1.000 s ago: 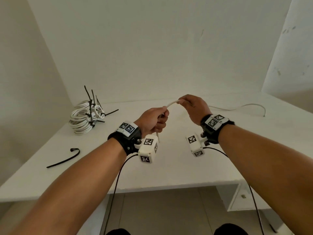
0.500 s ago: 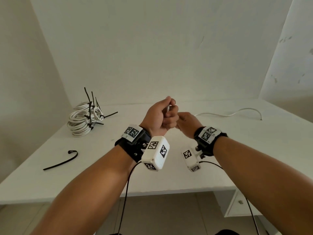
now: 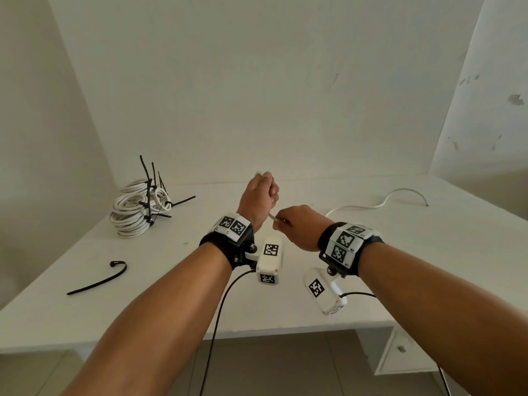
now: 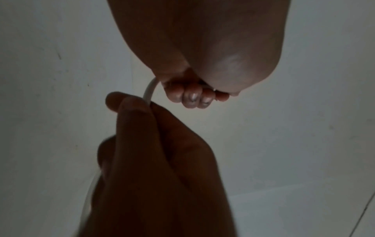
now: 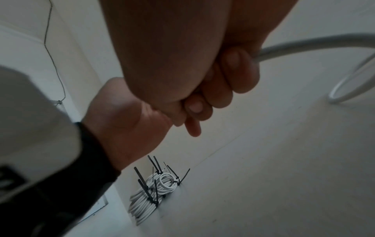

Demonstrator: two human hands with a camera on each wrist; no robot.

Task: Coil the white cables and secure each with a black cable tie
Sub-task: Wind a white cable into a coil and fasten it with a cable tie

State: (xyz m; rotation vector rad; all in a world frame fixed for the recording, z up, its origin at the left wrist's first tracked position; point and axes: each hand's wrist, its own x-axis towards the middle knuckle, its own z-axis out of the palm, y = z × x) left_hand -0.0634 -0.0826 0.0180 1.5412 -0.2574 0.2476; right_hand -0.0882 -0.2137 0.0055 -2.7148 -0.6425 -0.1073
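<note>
Left hand [image 3: 258,201] fisted around white cable [image 3: 271,216], right hand [image 3: 297,225] pinching it just below. Beyond the fingers leftward: tied coils [image 3: 137,208] (ties sticking up), loose black cable tie [image 3: 98,278] on table [image 3: 428,267].

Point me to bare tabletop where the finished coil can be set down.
Free: the stretch between the loose black cable tie and the left hand, and the near right part of the table, in front of the trailing white cable. Crowded: the back left, by the tied coils.
</note>
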